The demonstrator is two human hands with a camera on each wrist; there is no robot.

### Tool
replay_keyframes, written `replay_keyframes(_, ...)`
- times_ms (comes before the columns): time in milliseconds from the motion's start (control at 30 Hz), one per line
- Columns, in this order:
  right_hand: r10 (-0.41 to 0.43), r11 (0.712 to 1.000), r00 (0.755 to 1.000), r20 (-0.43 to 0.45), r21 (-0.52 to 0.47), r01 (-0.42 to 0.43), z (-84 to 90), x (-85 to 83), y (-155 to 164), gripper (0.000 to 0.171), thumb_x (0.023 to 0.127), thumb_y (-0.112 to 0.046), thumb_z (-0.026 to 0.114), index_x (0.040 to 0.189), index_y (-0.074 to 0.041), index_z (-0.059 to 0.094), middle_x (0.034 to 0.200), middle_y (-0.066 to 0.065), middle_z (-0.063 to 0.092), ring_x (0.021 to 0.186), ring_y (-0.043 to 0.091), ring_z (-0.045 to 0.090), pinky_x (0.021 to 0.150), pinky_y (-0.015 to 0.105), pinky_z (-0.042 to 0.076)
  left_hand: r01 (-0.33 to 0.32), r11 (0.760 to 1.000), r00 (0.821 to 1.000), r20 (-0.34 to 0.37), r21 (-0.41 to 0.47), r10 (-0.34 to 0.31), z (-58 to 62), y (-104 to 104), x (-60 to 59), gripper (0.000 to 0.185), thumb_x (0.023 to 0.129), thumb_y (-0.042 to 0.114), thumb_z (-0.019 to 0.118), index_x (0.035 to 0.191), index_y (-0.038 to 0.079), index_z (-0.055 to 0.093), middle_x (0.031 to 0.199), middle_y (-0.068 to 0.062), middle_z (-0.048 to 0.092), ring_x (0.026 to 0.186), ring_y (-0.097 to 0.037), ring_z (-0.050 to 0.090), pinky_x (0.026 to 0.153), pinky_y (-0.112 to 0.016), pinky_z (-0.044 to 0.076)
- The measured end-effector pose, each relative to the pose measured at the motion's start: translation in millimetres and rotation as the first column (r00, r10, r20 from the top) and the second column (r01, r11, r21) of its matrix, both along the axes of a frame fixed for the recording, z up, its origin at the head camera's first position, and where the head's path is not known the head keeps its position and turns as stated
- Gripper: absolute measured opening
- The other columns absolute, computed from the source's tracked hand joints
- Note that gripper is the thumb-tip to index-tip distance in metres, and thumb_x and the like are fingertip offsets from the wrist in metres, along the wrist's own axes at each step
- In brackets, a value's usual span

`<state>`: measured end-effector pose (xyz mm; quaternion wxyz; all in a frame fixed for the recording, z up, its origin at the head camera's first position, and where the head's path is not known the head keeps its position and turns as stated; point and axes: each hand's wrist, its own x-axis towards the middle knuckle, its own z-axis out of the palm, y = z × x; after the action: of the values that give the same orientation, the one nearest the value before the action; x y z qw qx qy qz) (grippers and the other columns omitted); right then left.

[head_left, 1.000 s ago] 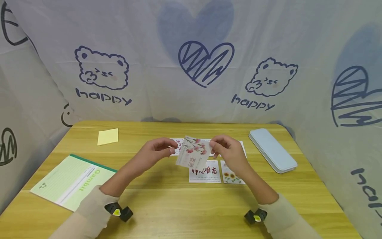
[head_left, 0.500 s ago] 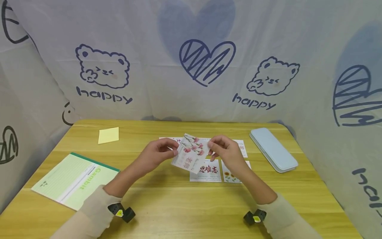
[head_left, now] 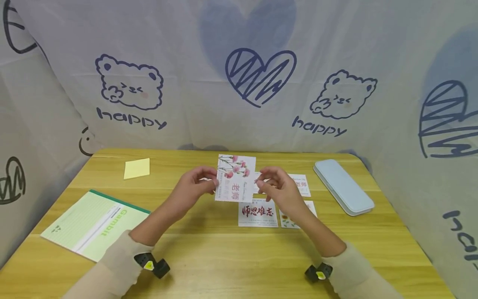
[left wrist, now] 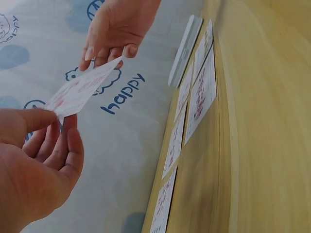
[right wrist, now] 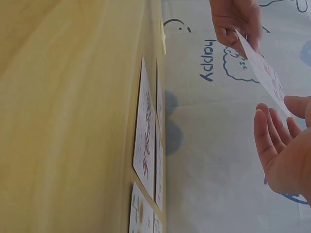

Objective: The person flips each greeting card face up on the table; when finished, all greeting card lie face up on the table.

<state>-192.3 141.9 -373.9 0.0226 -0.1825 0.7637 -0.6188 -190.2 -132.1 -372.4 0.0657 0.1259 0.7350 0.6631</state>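
Head view: left hand (head_left: 194,187) and right hand (head_left: 278,191) pinch the floral card (head_left: 236,177) by opposite edges above the table (head_left: 209,257). Four cards (head_left: 258,212) already lie flat; this one appears unplaced.

The right hand (head_left: 280,191) hides part of the sunflower card (head_left: 289,220) beneath it.

Head cam sits high, looks fwd and down at the whole table (head_left: 231,253), not too near. Left wrist cam is low by the left hand (left wrist: 34,170), very near, looks across to the right. Right wrist cam is low too, looks back to the left. All 3 share the flower card (head_left: 236,177) & flat cards (head_left: 258,214).
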Motion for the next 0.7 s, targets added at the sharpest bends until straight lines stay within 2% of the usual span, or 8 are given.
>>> replay_keyframes(200, -0.012, 0.998, 1.000, 0.003, 0.059, 0.011, 16.3, 17.0, -11.7, 0.034, 0.094, -0.010, 0.060, 0.127, -0.008, 0.054, 0.105, 0.012, 0.064, 0.081, 0.029, 0.062, 0.071, 0.041, 0.053, -0.065, 0.984, 0.998, 0.031, 0.164, 0.060, 0.9, 5.7, 1.4, 0.030, 0.092, 0.009, 0.062, 0.119, -0.001, 0.053, 0.105, -0.013, 0.057, 0.089, -0.022, 0.061, 0.083, -0.039, 0.054)
replay_keyframes(333, -0.035, 0.999, 0.999, 0.012, 0.032, 0.035, 7.9, 15.2, -13.6, 0.038, 0.093, -0.011, 0.062, 0.130, -0.013, 0.053, 0.103, 0.011, 0.065, 0.078, 0.027, 0.063, 0.072, 0.041, 0.054, -0.105, 0.967, 0.994, 0.038, 0.230, 0.099, 0.0, 11.3, 2.8, 0.030, 0.090, 0.005, 0.062, 0.117, -0.003, 0.053, 0.100, -0.012, 0.057, 0.083, -0.020, 0.061, 0.081, -0.037, 0.055)
replay_keyframes(500, -0.055, 0.998, 0.998, 0.004, -0.001, 0.055, -5.0, 8.5, -12.2, 0.040, 0.092, -0.021, 0.064, 0.131, -0.018, 0.053, 0.099, 0.010, 0.064, 0.073, 0.023, 0.064, 0.069, 0.032, 0.055, -0.116, 0.958, 0.993, 0.041, 0.262, 0.109, -2.6, 14.4, 4.0, 0.030, 0.090, 0.004, 0.063, 0.117, -0.004, 0.052, 0.099, -0.011, 0.058, 0.084, -0.022, 0.062, 0.081, -0.038, 0.055)
replay_keyframes(700, -0.073, 0.997, 0.996, -0.053, 0.033, 0.075, -5.8, 4.1, -1.9, 0.034, 0.095, -0.027, 0.061, 0.127, -0.018, 0.058, 0.095, 0.011, 0.062, 0.072, 0.022, 0.061, 0.066, 0.031, 0.055, -0.108, 0.969, 0.994, -0.005, 0.224, 0.112, -0.5, 3.9, 1.6, 0.037, 0.092, 0.016, 0.065, 0.124, 0.003, 0.051, 0.106, -0.011, 0.059, 0.094, -0.031, 0.064, 0.084, -0.034, 0.053)
